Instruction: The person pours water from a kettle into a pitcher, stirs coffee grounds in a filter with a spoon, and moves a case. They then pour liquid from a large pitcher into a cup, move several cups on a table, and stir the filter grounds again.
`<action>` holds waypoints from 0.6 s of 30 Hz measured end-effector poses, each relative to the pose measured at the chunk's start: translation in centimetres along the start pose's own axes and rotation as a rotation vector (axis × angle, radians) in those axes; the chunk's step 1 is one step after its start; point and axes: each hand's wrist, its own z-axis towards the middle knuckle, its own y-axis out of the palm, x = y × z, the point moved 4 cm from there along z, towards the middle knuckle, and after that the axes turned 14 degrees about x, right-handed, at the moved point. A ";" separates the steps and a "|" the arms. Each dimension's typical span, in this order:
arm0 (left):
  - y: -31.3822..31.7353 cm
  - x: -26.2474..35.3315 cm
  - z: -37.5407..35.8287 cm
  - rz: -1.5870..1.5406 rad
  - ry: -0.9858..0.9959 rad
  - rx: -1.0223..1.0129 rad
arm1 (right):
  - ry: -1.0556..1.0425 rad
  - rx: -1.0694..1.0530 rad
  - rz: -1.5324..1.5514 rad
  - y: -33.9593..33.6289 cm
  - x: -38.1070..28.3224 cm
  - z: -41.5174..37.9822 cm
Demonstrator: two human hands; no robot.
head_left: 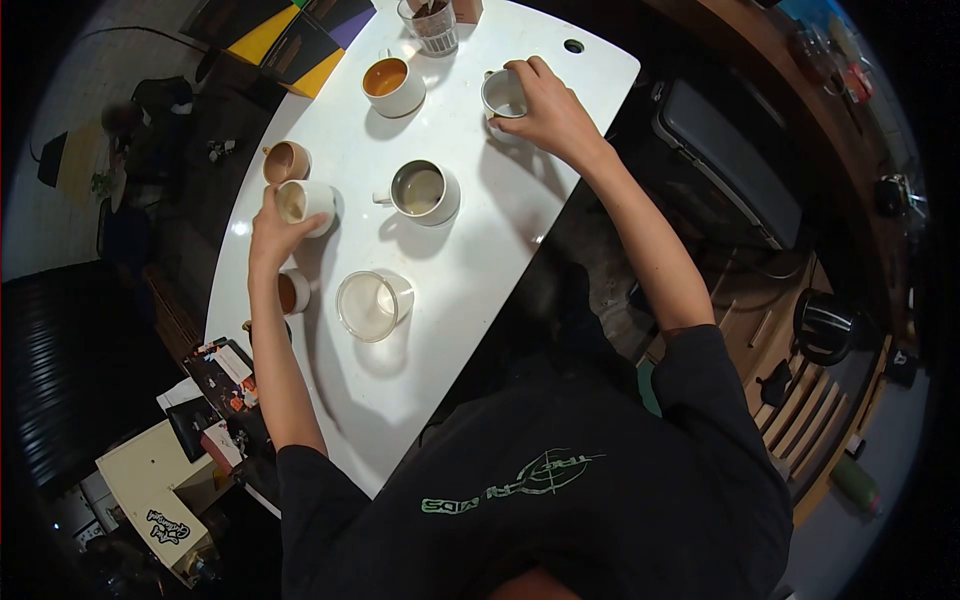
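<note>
My left hand [279,235] is wrapped round a white cup [317,209] near the left edge of the white table. Just beyond it stands a cup with a tan inside [287,160]; partly behind my left forearm is a cup with a brown inside [295,291]. At the far right, my right hand [545,105] grips a mug with a grey inside [502,93], fingers over its rim and side. Between my hands stands a mug with a dark grey inside [424,192]. Nearer me is a clear glass [372,305]. Farther off sits a mug with an orange inside [393,86].
The white table [480,250] has a round hole [573,46] near its far right corner. A clear tumbler with dark contents [432,27] stands at the far end, near colourful boxes [292,50]. A large dark case [725,165] lies off the table's right side.
</note>
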 end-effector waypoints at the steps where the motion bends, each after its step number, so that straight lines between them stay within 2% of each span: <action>1: 0.3 1.1 -0.3 -0.033 0.035 -0.042 | 0.000 0.002 0.003 -0.1 -0.1 0.2; 6: 2.9 3.4 -0.5 -0.058 0.104 -0.120 | 0.060 -0.074 -0.032 -0.5 0.2 0.0; 18: 5.5 4.1 -0.8 0.000 0.192 -0.123 | 0.080 -0.122 -0.047 0.2 -0.1 -0.4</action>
